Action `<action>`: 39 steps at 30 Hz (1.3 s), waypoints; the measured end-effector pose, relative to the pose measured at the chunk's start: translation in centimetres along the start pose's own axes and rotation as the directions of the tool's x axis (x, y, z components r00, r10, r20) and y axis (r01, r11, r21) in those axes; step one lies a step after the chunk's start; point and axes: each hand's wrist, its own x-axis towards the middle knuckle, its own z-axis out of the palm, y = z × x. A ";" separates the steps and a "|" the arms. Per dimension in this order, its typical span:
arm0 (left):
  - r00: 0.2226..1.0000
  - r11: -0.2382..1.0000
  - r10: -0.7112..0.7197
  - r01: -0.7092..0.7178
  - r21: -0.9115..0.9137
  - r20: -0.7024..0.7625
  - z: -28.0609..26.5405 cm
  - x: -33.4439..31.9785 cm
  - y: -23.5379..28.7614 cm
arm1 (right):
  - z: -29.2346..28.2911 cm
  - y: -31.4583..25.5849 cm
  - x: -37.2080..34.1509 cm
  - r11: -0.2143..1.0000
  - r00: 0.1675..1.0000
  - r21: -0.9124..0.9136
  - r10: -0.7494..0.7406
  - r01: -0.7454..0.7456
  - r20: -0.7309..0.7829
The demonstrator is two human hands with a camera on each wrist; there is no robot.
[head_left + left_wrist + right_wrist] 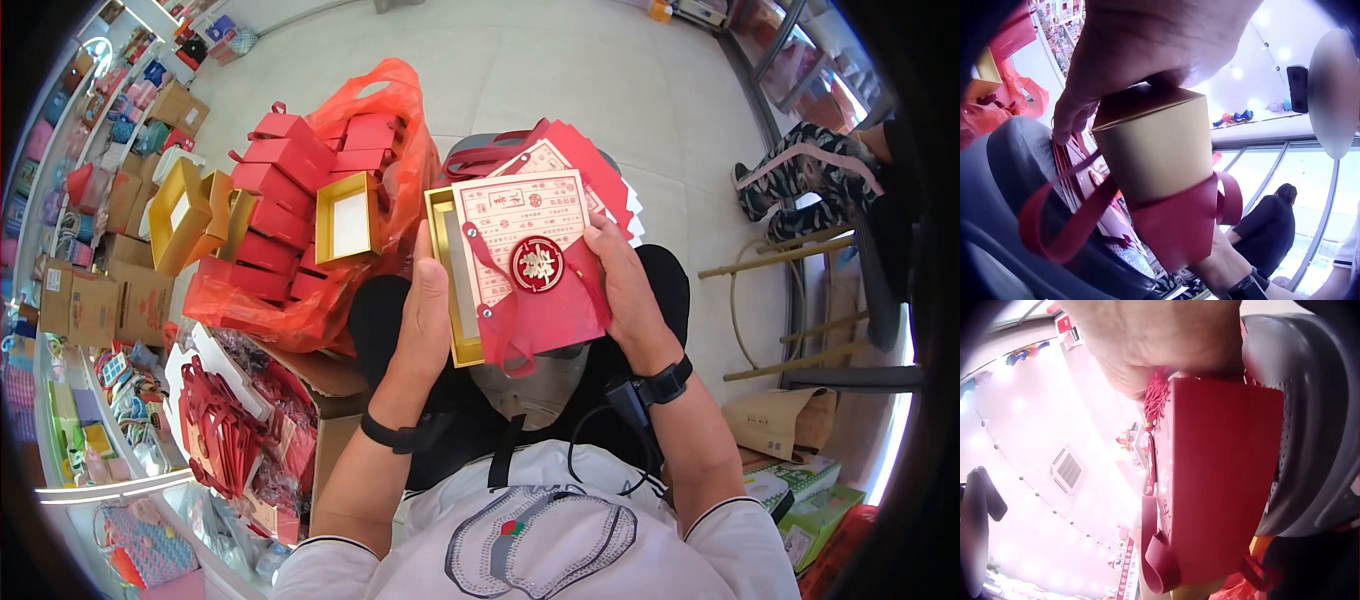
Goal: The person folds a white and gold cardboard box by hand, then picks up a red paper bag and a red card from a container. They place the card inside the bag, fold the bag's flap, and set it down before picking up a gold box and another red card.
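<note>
Head view: I'm watching from afar as two bare hands hold one red & gold gift box btwn them, above the lap; L hand grips the gold inner box at its outer side, thumb along the edge; R hand holds the red sleeve from the opposite side, thumb over the front; the gold inner box sticks out of the sleeve toward the L hand, so it's partly in, partly out; sleeve front has a cream printed panel, a round red medallion w/ a pale character & a red ribbon; just beyond, red paper pieces lie fanned, bags or cards, can't tell; to the left, an orange-red plastic bag w/ stacked red boxes & an open gold box among them.

L wrist view: L hand spans the gold inner box from above; red sleeve sits below it, ribbon loops out on both sides; a grey seat is near.

R wrist view: R hand is on the sleeve's upper end, fingertips hidden; a red tassel hangs beside it; ribbon curls at the lower end.
</note>
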 end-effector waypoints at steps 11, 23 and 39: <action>0.996 0.951 0.070 -0.085 0.298 0.060 0.4 -0.8 0.1 | 0.7 -1.2 0.6 0.999 0.999 -0.002 -0.039 0.039 -0.015; 0.975 0.942 -0.058 -0.018 -0.335 -0.215 -8.9 4.6 4.6 | 9.2 -5.4 5.8 0.243 0.690 -0.646 -0.252 0.724 0.678; 0.876 0.949 -0.151 -0.002 -0.315 -0.459 -18.6 5.8 3.7 | 19.9 -1.5 22.2 -0.061 0.707 -0.721 -0.155 0.690 0.690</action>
